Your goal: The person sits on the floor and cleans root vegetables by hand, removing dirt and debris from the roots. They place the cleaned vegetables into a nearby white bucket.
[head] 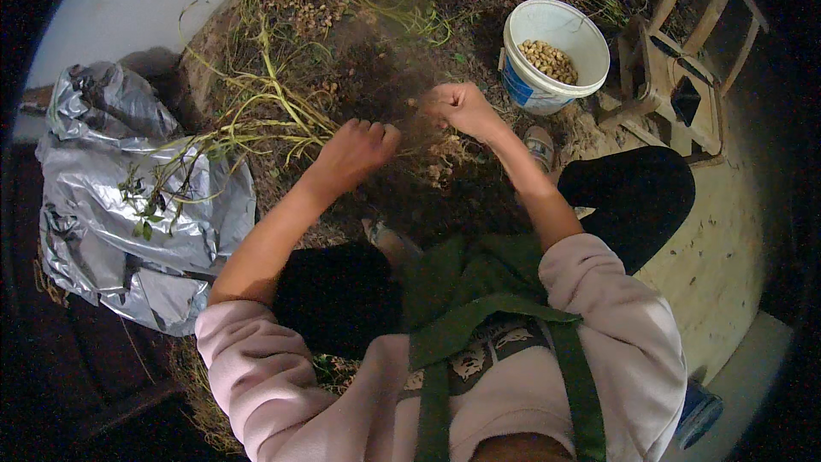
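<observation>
My left hand (362, 147) is closed around the lower stems of an uprooted bunch of peanut plants (279, 99). The yellow-green stems fan out to the left, and leafy ends lie over the silver sheet. From the other side of my fist spread thin, tangled roots (417, 135) with pods among them. My right hand (465, 112) pinches at these roots, its fingertips blurred; a small pale pod (411, 102) shows just beside them. Up and to the right stands a white plastic bucket (593, 54) with a blue label, partly filled with peanut pods (548, 63).
Loose plants and pods (314, 3) cover the ground ahead. A crumpled silver sheet (147, 205) lies at left. To the right is a small wooden chair (686, 90), close behind the bucket. My feet and dark-trousered knees (628, 199) flank the working area.
</observation>
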Tool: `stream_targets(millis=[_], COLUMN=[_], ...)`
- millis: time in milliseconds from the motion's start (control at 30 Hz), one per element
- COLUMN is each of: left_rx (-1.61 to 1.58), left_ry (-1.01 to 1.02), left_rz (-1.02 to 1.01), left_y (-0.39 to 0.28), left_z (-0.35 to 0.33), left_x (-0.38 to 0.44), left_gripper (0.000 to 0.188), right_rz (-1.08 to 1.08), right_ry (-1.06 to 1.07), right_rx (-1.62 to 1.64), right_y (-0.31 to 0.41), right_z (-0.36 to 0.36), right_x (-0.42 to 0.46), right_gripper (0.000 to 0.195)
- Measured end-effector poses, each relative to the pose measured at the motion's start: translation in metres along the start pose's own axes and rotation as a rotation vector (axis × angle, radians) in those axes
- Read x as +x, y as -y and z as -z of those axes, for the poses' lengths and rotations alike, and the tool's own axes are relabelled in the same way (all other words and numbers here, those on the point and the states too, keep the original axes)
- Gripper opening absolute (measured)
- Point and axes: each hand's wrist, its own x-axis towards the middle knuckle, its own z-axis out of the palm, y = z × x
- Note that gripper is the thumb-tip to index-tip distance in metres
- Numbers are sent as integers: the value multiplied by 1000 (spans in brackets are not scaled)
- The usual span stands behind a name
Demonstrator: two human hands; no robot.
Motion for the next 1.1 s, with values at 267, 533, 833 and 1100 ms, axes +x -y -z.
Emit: stream_targets(millis=[267, 533, 833, 1100], left_rx=[-27, -19, -65, 38], left_ry=[-75, -48, 104, 10], left_rz=[47, 54, 24, 35], left_y=[4, 7, 5, -5], left_z=[3, -4, -1, 10], left_x=[7, -6, -9, 0], left_gripper=[18, 18, 39, 58], right_rz=[-64, -187, -366, 73], right_ry=[-239, -43, 291, 136], right_rx=[189, 298, 441, -82], right_y=[13, -7, -6, 16], right_z=[-8, 51, 13, -11], right_x=[0, -6, -10, -3], right_gripper=[14, 16, 23, 21])
